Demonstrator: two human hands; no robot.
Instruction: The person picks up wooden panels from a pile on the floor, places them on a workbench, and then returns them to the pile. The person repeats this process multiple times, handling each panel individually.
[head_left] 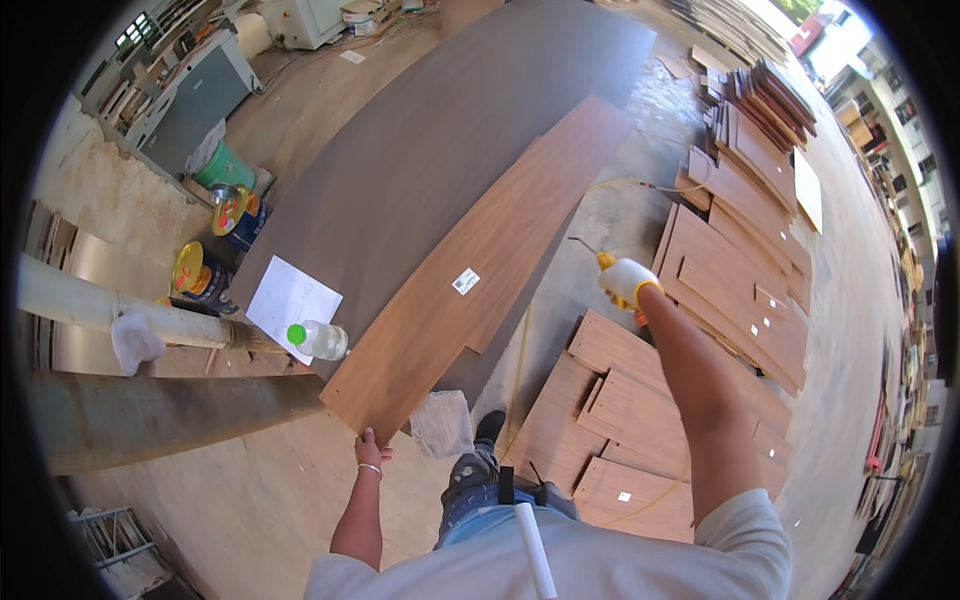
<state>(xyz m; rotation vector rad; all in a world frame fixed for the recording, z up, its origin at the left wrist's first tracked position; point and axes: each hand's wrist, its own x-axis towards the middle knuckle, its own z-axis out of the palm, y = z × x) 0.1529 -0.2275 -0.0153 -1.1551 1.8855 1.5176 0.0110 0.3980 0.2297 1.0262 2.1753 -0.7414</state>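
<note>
Diagonally, the long wood-grain panel (pixel 490 248) lies on a dark flat surface (pixel 420 170); the left hand (pixel 373 450) pinches its near end; the right hand (pixel 631 282), in a white-and-yellow glove, is wrapped around a thin-nozzled tool (pixel 604 261), right of and apart from the panel; a green-capped bottle (pixel 322 341) rests beside the panel, partly over a white sheet (pixel 291 298); stacked panels (pixel 728 285) lie farther right.

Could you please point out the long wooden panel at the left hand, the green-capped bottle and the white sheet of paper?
Long wooden panel (pixel 488 246): head view, bare wood near its middle.
Green-capped bottle (pixel 322 341): head view, its clear body.
White sheet of paper (pixel 288 299): head view, near its middle.
</note>
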